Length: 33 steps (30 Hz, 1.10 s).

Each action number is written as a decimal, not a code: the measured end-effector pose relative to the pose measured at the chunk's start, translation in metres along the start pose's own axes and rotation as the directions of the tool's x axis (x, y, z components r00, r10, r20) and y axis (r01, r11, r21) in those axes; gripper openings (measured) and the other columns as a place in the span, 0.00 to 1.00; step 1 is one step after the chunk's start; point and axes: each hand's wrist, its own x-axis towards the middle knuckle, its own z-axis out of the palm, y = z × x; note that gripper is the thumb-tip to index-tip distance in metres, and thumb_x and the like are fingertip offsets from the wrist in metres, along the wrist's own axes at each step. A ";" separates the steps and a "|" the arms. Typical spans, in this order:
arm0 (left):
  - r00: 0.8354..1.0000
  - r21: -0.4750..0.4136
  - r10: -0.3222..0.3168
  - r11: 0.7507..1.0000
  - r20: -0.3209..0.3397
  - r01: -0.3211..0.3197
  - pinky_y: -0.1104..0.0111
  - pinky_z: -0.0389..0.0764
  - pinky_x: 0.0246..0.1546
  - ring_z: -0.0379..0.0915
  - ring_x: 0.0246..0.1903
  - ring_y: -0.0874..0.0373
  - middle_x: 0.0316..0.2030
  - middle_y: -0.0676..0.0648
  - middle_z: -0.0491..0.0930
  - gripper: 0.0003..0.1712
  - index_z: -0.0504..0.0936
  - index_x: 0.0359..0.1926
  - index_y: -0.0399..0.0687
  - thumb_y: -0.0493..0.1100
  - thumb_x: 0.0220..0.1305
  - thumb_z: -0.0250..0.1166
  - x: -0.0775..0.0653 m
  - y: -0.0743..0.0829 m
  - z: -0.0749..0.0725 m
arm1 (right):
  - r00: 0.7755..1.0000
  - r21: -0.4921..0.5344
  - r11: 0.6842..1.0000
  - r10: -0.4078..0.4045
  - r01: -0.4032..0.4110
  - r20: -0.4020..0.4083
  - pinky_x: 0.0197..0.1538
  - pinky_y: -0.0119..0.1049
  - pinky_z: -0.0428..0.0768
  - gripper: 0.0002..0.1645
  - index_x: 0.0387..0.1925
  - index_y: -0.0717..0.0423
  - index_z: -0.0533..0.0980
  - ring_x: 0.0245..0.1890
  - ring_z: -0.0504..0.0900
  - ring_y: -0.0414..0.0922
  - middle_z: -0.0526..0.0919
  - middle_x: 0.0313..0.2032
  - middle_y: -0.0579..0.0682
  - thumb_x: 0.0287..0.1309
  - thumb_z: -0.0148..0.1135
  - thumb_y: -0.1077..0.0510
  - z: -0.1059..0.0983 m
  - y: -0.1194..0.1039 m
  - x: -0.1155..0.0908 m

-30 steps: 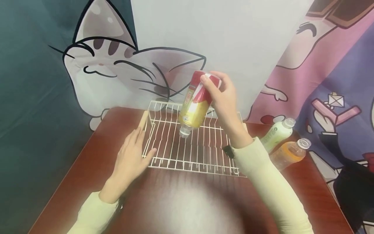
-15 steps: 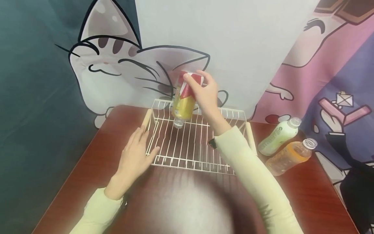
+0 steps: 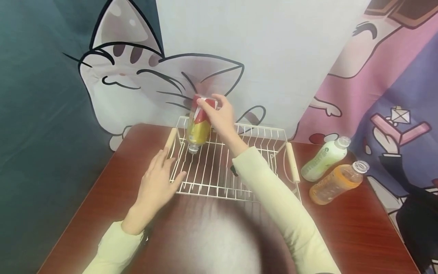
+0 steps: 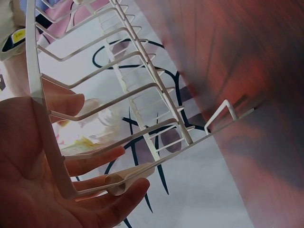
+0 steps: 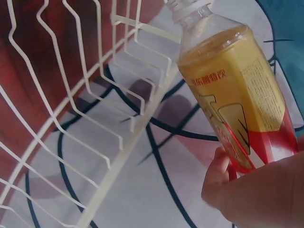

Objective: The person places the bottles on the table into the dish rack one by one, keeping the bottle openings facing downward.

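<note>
My right hand (image 3: pixel 222 118) grips a drink bottle (image 3: pixel 199 129) with a red and yellow label near its base. The bottle is upside down and slightly tilted, its capped neck low over the left part of a white wire dish rack (image 3: pixel 219 167). In the right wrist view, yellow liquid shows in the bottle (image 5: pixel 232 90), and thumb and fingers hold its red end. My left hand (image 3: pixel 155 186) rests at the rack's left side, fingers extended along its wooden handle (image 3: pixel 170 140) and thumb apart. From the left wrist view, the rack's wire frame (image 4: pixel 54 152) crosses the palm.
Two bottles stand on the table (image 3: pixel 362 228) right of the rack: one pale green (image 3: pixel 325 159), one orange (image 3: pixel 337 184). The rack has a second wooden handle (image 3: pixel 292 161) on its right. A cartoon-printed cloth (image 3: pixel 273 57) hangs close behind.
My right hand has carried the inverted bottle leftward across the rack, bringing it closer to upright and lower at the end. The left hand has stayed at the rack's left side.
</note>
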 end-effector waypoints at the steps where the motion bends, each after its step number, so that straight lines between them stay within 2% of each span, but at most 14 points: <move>1: 1.000 0.001 0.003 1.000 -0.004 -0.003 0.30 0.74 0.69 0.57 0.83 0.33 0.83 0.31 0.62 0.36 0.80 0.69 0.30 0.54 0.74 0.72 0.000 0.000 0.000 | 1.000 -0.018 1.000 0.001 -0.001 0.004 0.58 0.44 0.89 0.44 0.78 0.58 0.73 0.64 0.84 0.53 0.78 0.72 0.59 0.69 0.77 0.43 0.001 0.002 0.001; 5: 1.000 0.003 0.011 1.000 -0.008 -0.011 0.31 0.74 0.70 0.57 0.83 0.33 0.83 0.31 0.62 0.35 0.81 0.67 0.29 0.55 0.74 0.72 0.000 0.000 0.002 | 1.000 -0.070 0.997 0.006 -0.006 0.008 0.64 0.44 0.86 0.44 0.77 0.57 0.74 0.68 0.81 0.53 0.77 0.75 0.58 0.69 0.76 0.41 0.006 0.011 0.002; 11: 1.000 0.003 0.017 1.000 -0.007 -0.017 0.30 0.75 0.69 0.57 0.83 0.33 0.83 0.31 0.62 0.35 0.82 0.66 0.29 0.56 0.75 0.71 0.001 0.000 0.002 | 1.000 -0.068 0.998 0.017 -0.016 0.015 0.61 0.45 0.88 0.45 0.78 0.57 0.73 0.64 0.83 0.53 0.79 0.73 0.59 0.69 0.76 0.41 0.008 0.016 0.001; 16: 1.000 0.011 0.023 1.000 -0.022 -0.023 0.31 0.75 0.68 0.58 0.82 0.32 0.82 0.31 0.63 0.34 0.83 0.63 0.28 0.55 0.74 0.72 0.000 0.000 0.001 | 0.999 -0.077 0.997 0.021 -0.018 0.037 0.60 0.44 0.88 0.46 0.79 0.57 0.73 0.65 0.83 0.54 0.77 0.74 0.60 0.69 0.75 0.40 0.013 0.019 0.001; 23: 0.999 0.007 0.032 0.999 -0.023 -0.032 0.31 0.76 0.68 0.58 0.82 0.33 0.83 0.31 0.63 0.33 0.84 0.61 0.29 0.55 0.74 0.72 0.000 0.000 0.003 | 0.999 -0.153 0.988 0.021 -0.016 0.032 0.70 0.47 0.82 0.44 0.78 0.57 0.73 0.73 0.78 0.54 0.77 0.75 0.59 0.71 0.73 0.40 0.020 0.026 0.000; 33: 1.000 0.006 0.009 1.000 -0.019 -0.009 0.29 0.77 0.65 0.58 0.83 0.34 0.83 0.32 0.63 0.32 0.84 0.61 0.29 0.55 0.75 0.71 -0.001 0.001 0.001 | 0.998 -0.250 0.968 -0.005 0.020 0.062 0.75 0.52 0.78 0.45 0.79 0.55 0.72 0.74 0.77 0.55 0.77 0.75 0.58 0.72 0.72 0.38 0.026 0.032 -0.003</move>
